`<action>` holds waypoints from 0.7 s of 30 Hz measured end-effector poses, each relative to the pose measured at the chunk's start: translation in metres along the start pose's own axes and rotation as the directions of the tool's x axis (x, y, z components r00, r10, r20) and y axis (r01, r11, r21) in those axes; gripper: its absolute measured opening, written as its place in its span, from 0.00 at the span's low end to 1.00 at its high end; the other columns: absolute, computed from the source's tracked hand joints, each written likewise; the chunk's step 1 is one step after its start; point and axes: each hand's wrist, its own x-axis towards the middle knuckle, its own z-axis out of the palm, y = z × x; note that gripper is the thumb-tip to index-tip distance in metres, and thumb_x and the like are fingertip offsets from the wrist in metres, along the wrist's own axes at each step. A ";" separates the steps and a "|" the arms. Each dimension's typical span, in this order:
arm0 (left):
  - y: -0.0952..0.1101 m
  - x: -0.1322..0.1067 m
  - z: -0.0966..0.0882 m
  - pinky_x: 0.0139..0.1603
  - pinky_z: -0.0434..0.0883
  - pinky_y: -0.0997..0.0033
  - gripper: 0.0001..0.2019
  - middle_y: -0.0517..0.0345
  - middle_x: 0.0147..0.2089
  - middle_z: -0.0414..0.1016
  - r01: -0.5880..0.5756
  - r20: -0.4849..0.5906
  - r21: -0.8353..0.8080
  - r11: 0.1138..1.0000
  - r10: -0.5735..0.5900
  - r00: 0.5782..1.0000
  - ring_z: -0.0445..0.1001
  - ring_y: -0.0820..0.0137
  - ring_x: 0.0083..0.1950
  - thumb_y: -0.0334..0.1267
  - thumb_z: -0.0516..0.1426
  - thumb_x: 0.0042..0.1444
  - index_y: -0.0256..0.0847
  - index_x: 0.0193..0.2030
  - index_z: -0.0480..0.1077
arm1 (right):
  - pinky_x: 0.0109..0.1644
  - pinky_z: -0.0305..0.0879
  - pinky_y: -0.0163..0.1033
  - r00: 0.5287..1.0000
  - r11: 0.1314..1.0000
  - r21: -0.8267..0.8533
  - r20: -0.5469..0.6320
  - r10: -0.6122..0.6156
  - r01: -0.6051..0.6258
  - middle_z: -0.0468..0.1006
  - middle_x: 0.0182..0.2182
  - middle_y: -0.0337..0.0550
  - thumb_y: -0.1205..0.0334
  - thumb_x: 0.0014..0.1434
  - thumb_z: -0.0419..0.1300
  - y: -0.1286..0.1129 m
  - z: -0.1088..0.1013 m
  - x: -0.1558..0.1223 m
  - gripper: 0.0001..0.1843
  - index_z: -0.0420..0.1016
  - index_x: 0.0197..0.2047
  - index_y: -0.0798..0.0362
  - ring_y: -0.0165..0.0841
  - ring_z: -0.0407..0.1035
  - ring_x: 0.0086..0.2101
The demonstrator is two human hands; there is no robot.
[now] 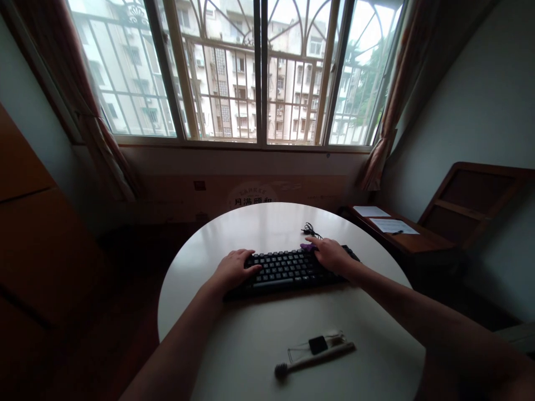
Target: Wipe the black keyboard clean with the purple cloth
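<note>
A black keyboard (284,267) lies across the white round table. My left hand (234,270) grips its left end, with the thumb over the keys and the fingers along the far corner. Over the right part of the keyboard, my right hand (332,256) presses a small purple soft-looking piece (308,247) against the far rows of keys. The index finger reaches forward past it. Whether the piece is cloth or putty I cannot tell. Behind the keyboard, a bundled black cable (309,229) rests on the table.
Nearer to me on the table (234,345) lie a toothbrush (315,359) with dark bristles, a small black square piece (318,345) and a thin wire tool (296,353). Papers (393,225) and a pen (398,232) sit on a wooden chair (434,239) at right. A barred window (259,72) is ahead.
</note>
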 end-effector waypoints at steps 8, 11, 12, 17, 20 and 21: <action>-0.001 0.001 0.001 0.56 0.61 0.62 0.32 0.52 0.58 0.67 0.010 -0.019 -0.007 1.000 -0.010 1.000 0.63 0.56 0.57 0.62 0.51 0.50 0.44 0.57 0.66 | 0.45 0.60 0.37 0.991 0.996 -0.059 -0.108 -0.073 0.067 0.76 0.37 0.47 0.66 0.60 0.48 -0.003 0.003 -0.035 0.26 0.61 0.62 0.46 0.37 0.69 0.37; -0.002 0.001 0.001 0.56 0.62 0.62 0.33 0.51 0.58 0.67 0.011 -0.023 -0.013 1.000 -0.011 1.000 0.63 0.56 0.58 0.62 0.51 0.50 0.44 0.57 0.66 | 0.45 0.61 0.38 0.984 0.992 -0.048 -0.133 -0.120 0.114 0.75 0.36 0.47 0.68 0.59 0.49 0.000 0.006 -0.050 0.27 0.62 0.61 0.48 0.36 0.69 0.37; -0.002 0.001 0.001 0.55 0.62 0.62 0.33 0.51 0.58 0.67 0.011 -0.025 -0.016 1.000 -0.011 1.000 0.63 0.56 0.58 0.62 0.51 0.50 0.44 0.57 0.66 | 0.46 0.61 0.39 0.981 0.991 -0.047 -0.138 -0.134 0.128 0.75 0.35 0.47 0.69 0.58 0.49 0.001 0.006 -0.056 0.27 0.63 0.61 0.49 0.36 0.69 0.36; -0.003 0.001 0.002 0.55 0.62 0.63 0.32 0.51 0.58 0.67 0.003 -0.034 -0.034 0.999 -0.004 0.999 0.64 0.56 0.57 0.61 0.53 0.50 0.43 0.57 0.66 | 0.46 0.62 0.40 0.962 0.972 -0.042 -0.140 -0.234 0.230 0.76 0.33 0.47 0.74 0.57 0.47 0.002 0.004 -0.081 0.29 0.64 0.61 0.49 0.35 0.69 0.34; -0.003 0.000 0.003 0.55 0.62 0.63 0.32 0.51 0.57 0.67 -0.001 -0.044 -0.049 0.999 -0.001 0.999 0.64 0.56 0.57 0.61 0.53 0.50 0.43 0.57 0.66 | 0.48 0.61 0.41 0.956 0.963 -0.007 -0.122 -0.269 0.270 0.77 0.33 0.47 0.74 0.56 0.48 -0.003 -0.008 -0.089 0.28 0.64 0.60 0.49 0.35 0.70 0.35; -0.004 -0.001 0.003 0.55 0.62 0.63 0.32 0.51 0.57 0.67 -0.002 -0.045 -0.053 0.999 0.000 0.999 0.64 0.56 0.57 0.60 0.53 0.50 0.43 0.57 0.66 | 0.47 0.62 0.41 0.957 0.962 0.023 -0.105 -0.270 0.273 0.78 0.33 0.46 0.73 0.56 0.49 -0.005 -0.014 -0.089 0.27 0.65 0.59 0.49 0.35 0.71 0.35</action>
